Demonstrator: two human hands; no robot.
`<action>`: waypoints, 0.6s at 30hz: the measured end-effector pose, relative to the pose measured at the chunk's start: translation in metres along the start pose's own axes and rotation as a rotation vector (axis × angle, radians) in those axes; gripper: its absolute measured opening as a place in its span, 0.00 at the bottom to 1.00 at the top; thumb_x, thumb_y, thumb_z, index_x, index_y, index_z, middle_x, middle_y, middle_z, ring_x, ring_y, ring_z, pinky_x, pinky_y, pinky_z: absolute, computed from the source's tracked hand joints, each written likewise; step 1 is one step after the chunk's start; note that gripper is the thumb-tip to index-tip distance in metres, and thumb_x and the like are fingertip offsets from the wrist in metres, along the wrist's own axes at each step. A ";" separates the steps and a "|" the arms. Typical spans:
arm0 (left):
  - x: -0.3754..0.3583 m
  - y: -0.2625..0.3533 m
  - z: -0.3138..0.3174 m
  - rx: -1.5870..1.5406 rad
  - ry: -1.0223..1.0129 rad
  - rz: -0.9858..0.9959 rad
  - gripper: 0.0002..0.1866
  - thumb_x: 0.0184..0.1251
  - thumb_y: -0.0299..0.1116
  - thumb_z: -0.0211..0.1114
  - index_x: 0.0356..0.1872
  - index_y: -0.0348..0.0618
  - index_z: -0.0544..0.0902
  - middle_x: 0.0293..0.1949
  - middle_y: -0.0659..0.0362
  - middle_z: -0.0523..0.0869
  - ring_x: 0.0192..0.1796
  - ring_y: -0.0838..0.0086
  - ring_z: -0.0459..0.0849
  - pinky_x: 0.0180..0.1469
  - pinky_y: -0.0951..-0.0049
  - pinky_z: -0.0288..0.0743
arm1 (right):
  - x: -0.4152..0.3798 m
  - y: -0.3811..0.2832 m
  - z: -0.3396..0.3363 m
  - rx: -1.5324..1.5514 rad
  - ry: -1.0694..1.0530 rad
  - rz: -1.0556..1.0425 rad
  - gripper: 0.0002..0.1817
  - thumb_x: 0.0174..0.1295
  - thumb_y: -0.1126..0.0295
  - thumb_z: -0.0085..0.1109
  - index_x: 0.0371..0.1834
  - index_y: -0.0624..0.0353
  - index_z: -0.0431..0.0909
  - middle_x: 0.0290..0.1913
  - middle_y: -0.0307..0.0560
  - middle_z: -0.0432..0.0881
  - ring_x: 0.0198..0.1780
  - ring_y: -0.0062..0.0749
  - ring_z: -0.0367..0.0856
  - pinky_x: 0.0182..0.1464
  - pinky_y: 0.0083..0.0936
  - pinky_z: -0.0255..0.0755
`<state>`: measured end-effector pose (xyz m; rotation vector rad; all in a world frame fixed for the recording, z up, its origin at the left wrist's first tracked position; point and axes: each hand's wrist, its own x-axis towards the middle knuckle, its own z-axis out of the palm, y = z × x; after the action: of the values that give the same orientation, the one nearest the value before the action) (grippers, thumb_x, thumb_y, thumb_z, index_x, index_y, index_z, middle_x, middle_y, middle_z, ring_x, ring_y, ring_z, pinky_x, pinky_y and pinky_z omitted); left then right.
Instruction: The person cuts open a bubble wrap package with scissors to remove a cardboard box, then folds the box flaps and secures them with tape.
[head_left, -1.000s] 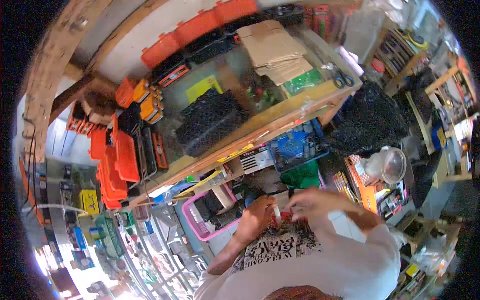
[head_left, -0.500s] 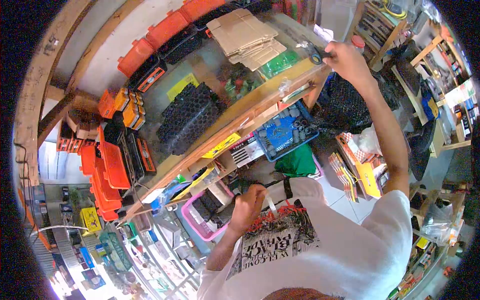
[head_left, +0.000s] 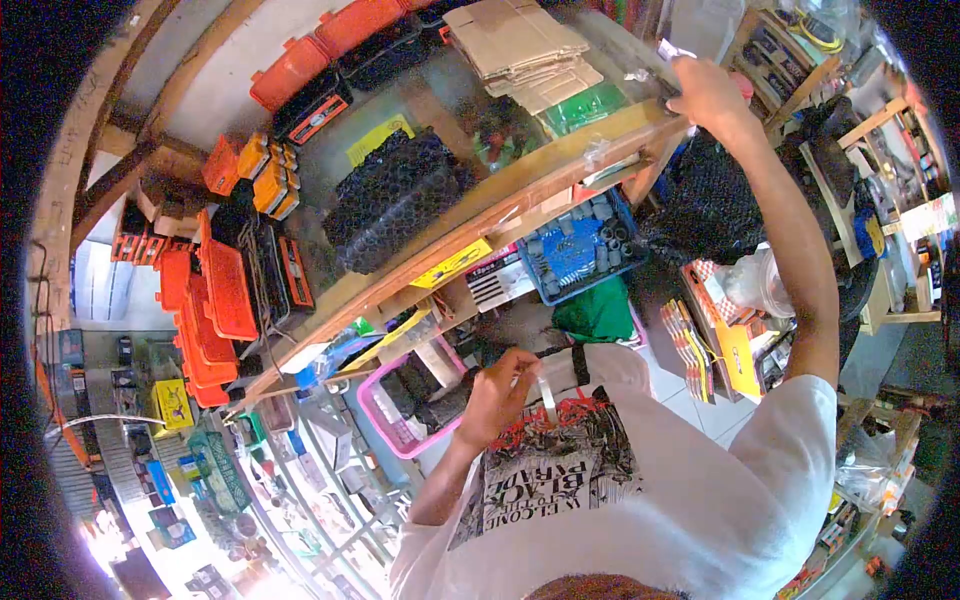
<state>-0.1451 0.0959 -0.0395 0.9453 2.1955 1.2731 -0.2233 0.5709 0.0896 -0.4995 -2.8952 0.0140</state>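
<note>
Two hands, well apart: left hand (head_left: 495, 400) pinching white strip (head_left: 547, 398) in closed fingers, long axis roughly 12-to-6; right hand (head_left: 708, 95) off at strip's 1 o'clock, by worktop (head_left: 505, 207) edge, fingers bent, can't tell grip.

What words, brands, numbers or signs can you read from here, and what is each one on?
"WELCOME TO THE BLACK PARADE": printed on the front of the white T-shirt; "TO THE" is the smallest part.
Too small or blurred to read: the yellow label on the workbench, the print on the striped box, the labels on the orange-and-black toolboxes, and the mark on the yellow carton.
I can make out no other text.
</note>
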 end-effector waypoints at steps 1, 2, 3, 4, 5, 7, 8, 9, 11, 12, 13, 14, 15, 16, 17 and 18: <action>0.000 0.000 0.000 -0.001 -0.001 0.001 0.07 0.74 0.27 0.64 0.46 0.35 0.79 0.37 0.44 0.88 0.39 0.52 0.90 0.40 0.59 0.81 | 0.004 0.000 -0.002 0.004 -0.057 0.013 0.24 0.52 0.65 0.77 0.47 0.69 0.80 0.39 0.64 0.87 0.45 0.60 0.87 0.51 0.47 0.79; 0.000 0.000 0.000 -0.003 -0.003 0.003 0.07 0.74 0.27 0.64 0.46 0.35 0.79 0.37 0.44 0.87 0.39 0.51 0.90 0.39 0.58 0.81 | 0.012 0.009 0.010 -0.062 -0.025 -0.018 0.26 0.48 0.67 0.78 0.49 0.68 0.80 0.45 0.65 0.87 0.50 0.61 0.85 0.54 0.45 0.79; -0.001 0.001 -0.002 -0.004 -0.018 -0.005 0.07 0.74 0.27 0.64 0.46 0.35 0.79 0.38 0.44 0.87 0.39 0.51 0.90 0.40 0.58 0.81 | 0.011 0.009 0.009 -0.058 -0.041 -0.003 0.27 0.48 0.67 0.77 0.51 0.67 0.80 0.47 0.65 0.86 0.52 0.60 0.85 0.54 0.44 0.79; -0.001 0.001 -0.003 -0.006 -0.030 -0.012 0.07 0.74 0.27 0.64 0.47 0.35 0.79 0.38 0.44 0.87 0.40 0.51 0.90 0.40 0.58 0.81 | 0.011 0.008 0.008 -0.056 -0.056 0.009 0.27 0.49 0.67 0.76 0.52 0.67 0.80 0.49 0.65 0.86 0.53 0.59 0.85 0.55 0.43 0.79; -0.001 0.001 -0.005 -0.010 -0.041 -0.018 0.07 0.74 0.27 0.64 0.47 0.35 0.79 0.39 0.44 0.87 0.41 0.50 0.90 0.40 0.58 0.81 | 0.013 0.006 0.006 -0.055 -0.068 0.020 0.27 0.49 0.67 0.76 0.53 0.66 0.80 0.50 0.64 0.85 0.55 0.58 0.84 0.56 0.42 0.79; -0.002 0.006 -0.010 -0.004 -0.054 -0.027 0.07 0.75 0.27 0.63 0.47 0.36 0.78 0.40 0.44 0.87 0.42 0.50 0.90 0.41 0.58 0.81 | 0.013 0.031 0.032 0.040 0.135 -0.047 0.25 0.48 0.65 0.75 0.49 0.66 0.83 0.47 0.63 0.87 0.52 0.57 0.86 0.56 0.44 0.80; -0.003 0.007 -0.011 -0.003 -0.061 -0.034 0.07 0.75 0.28 0.63 0.48 0.36 0.78 0.41 0.44 0.87 0.43 0.50 0.89 0.42 0.57 0.81 | 0.015 0.045 0.042 0.089 0.234 -0.083 0.23 0.48 0.64 0.74 0.47 0.65 0.84 0.46 0.63 0.88 0.51 0.57 0.87 0.55 0.45 0.80; -0.003 0.006 -0.011 -0.003 -0.056 -0.008 0.07 0.75 0.28 0.63 0.48 0.36 0.78 0.42 0.44 0.87 0.44 0.50 0.89 0.43 0.58 0.81 | 0.019 0.054 0.043 0.135 0.221 -0.086 0.24 0.49 0.64 0.74 0.49 0.65 0.84 0.46 0.62 0.88 0.50 0.57 0.87 0.55 0.44 0.80; -0.002 0.005 -0.012 0.002 -0.050 0.044 0.07 0.76 0.29 0.62 0.48 0.36 0.79 0.43 0.45 0.87 0.45 0.49 0.89 0.45 0.58 0.81 | 0.026 0.064 0.043 0.229 0.198 -0.088 0.26 0.50 0.63 0.73 0.53 0.63 0.83 0.45 0.61 0.88 0.48 0.56 0.88 0.54 0.44 0.80; -0.002 0.004 -0.012 -0.001 -0.058 0.026 0.08 0.76 0.30 0.63 0.48 0.37 0.79 0.43 0.45 0.87 0.46 0.49 0.89 0.46 0.58 0.81 | 0.028 0.061 0.033 0.246 0.088 -0.028 0.30 0.51 0.62 0.73 0.59 0.62 0.80 0.44 0.59 0.89 0.46 0.56 0.88 0.54 0.43 0.80; -0.002 0.002 -0.012 -0.004 -0.067 0.009 0.09 0.76 0.31 0.63 0.48 0.37 0.79 0.44 0.45 0.87 0.47 0.50 0.89 0.47 0.58 0.81 | 0.028 0.060 0.028 0.386 0.030 0.038 0.31 0.52 0.61 0.73 0.60 0.62 0.79 0.44 0.58 0.89 0.45 0.55 0.88 0.54 0.43 0.80; -0.001 0.001 -0.011 -0.007 -0.077 -0.007 0.09 0.76 0.32 0.63 0.48 0.37 0.79 0.44 0.45 0.88 0.48 0.50 0.89 0.48 0.58 0.81 | 0.029 0.059 0.025 0.525 -0.027 0.106 0.32 0.53 0.60 0.73 0.61 0.62 0.78 0.43 0.58 0.89 0.45 0.55 0.88 0.55 0.42 0.80; -0.001 0.001 -0.011 -0.017 -0.093 -0.032 0.10 0.75 0.33 0.64 0.49 0.37 0.79 0.44 0.46 0.88 0.48 0.51 0.89 0.49 0.58 0.81 | 0.029 0.059 0.023 0.664 -0.088 0.176 0.32 0.54 0.60 0.73 0.62 0.62 0.77 0.43 0.57 0.89 0.44 0.54 0.88 0.55 0.42 0.80; 0.000 0.002 -0.011 -0.026 -0.109 -0.055 0.11 0.75 0.34 0.65 0.49 0.38 0.79 0.44 0.46 0.88 0.49 0.51 0.89 0.49 0.58 0.81 | 0.029 0.061 0.021 0.645 -0.067 0.118 0.32 0.55 0.58 0.73 0.62 0.61 0.77 0.43 0.57 0.89 0.45 0.54 0.88 0.55 0.42 0.80; 0.000 0.002 -0.010 -0.035 -0.124 -0.078 0.12 0.74 0.35 0.66 0.49 0.38 0.80 0.45 0.46 0.88 0.49 0.52 0.89 0.50 0.58 0.81 | 0.031 0.063 0.021 0.626 -0.045 0.059 0.32 0.55 0.57 0.73 0.62 0.60 0.77 0.44 0.56 0.89 0.46 0.53 0.88 0.56 0.42 0.80; 0.001 0.001 -0.009 -0.038 -0.116 -0.075 0.13 0.74 0.36 0.67 0.49 0.38 0.80 0.45 0.47 0.88 0.49 0.52 0.89 0.50 0.58 0.82 | 0.031 0.065 0.020 0.606 -0.024 0.001 0.32 0.56 0.56 0.74 0.61 0.59 0.77 0.45 0.56 0.89 0.48 0.52 0.88 0.56 0.41 0.79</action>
<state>-0.1510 0.0917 -0.0342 0.8910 2.0903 1.1907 -0.2346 0.6430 0.0731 -0.3803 -2.7084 0.8667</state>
